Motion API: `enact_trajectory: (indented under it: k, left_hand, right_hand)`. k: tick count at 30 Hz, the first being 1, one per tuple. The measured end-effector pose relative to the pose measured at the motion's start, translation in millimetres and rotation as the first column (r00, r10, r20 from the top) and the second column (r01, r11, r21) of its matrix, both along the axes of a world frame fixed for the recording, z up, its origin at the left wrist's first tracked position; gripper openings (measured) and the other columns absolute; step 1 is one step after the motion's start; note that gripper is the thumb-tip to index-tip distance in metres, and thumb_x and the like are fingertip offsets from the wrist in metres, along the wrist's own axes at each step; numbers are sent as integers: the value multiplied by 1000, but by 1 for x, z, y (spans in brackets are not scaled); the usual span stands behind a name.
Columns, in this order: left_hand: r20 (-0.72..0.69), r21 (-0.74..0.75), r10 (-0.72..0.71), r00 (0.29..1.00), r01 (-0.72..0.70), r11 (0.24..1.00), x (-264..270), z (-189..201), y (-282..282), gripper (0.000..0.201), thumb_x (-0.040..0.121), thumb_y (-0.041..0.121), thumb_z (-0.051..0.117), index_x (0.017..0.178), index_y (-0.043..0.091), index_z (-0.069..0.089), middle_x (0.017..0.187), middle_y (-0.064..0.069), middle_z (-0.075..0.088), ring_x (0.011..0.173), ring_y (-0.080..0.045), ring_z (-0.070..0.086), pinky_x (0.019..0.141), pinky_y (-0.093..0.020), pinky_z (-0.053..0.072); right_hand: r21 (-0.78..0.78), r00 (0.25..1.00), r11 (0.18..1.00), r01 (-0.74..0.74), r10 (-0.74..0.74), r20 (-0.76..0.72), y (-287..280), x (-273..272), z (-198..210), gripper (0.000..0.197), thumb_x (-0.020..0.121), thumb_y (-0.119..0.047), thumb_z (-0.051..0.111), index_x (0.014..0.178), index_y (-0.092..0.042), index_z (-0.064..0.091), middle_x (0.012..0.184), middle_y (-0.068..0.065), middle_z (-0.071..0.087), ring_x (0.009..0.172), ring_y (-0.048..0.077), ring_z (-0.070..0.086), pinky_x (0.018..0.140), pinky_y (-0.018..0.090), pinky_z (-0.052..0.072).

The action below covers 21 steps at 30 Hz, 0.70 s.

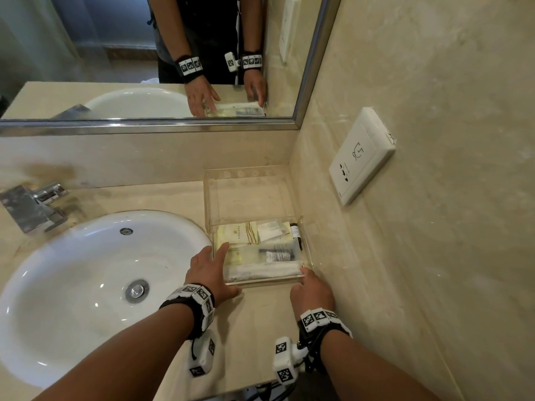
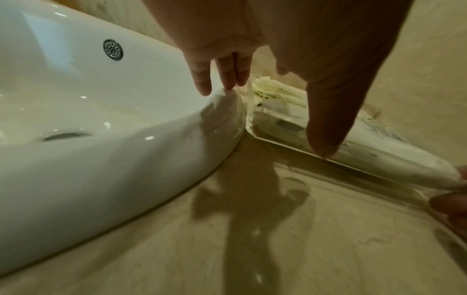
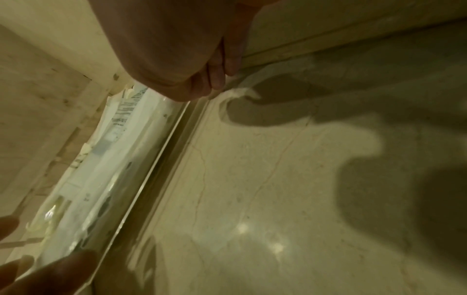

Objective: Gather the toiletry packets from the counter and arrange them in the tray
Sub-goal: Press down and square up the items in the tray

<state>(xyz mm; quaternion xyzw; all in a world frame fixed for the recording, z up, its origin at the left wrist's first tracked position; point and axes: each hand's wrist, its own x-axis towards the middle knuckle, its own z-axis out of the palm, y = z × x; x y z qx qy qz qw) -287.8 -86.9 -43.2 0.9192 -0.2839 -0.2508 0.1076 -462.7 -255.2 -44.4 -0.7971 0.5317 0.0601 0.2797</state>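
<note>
A clear acrylic tray (image 1: 266, 280) stands on the beige counter between the sink and the right wall. Inside lie several toiletry packets: a cream packet (image 1: 237, 233), a tube with a dark label (image 1: 278, 253) and a long white packet (image 1: 263, 272) along the front wall. My left hand (image 1: 214, 270) is at the front left corner, with straight fingers along the left wall and the thumb (image 2: 326, 129) against the front wall (image 2: 278, 143). At the front right corner, my right hand (image 1: 311, 287) pinches the tray with curled fingers (image 3: 217, 79).
A second clear acrylic box (image 1: 249, 195) stands right behind the tray, against the back wall. The white sink (image 1: 101, 270) touches the tray's left side, with a chrome faucet (image 1: 31, 206) at far left. A wall socket (image 1: 362, 160) sticks out on the right wall.
</note>
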Motion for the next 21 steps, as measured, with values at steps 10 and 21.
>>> enact_trajectory:
  k: [10,21]
  left_hand:
    - [58,41,-13,998,11,999,3,4,-6,122,55,76,72,149,25,13,151,-7,28,136,-31,31,108,-43,40]
    - [-24,115,7,1000,-4,993,12,13,-8,98,62,64,78,138,18,35,129,-9,49,119,-29,48,99,-39,45]
  right_hand:
    - [-19,1000,1000,-20,20,-15,5,0,2,54,91,-20,48,145,-27,48,139,-1,60,125,21,56,100,30,44]
    - [-6,1000,1000,-17,17,-3,6,-1,7,56,91,-19,49,145,-30,48,137,1,62,123,22,57,99,30,45]
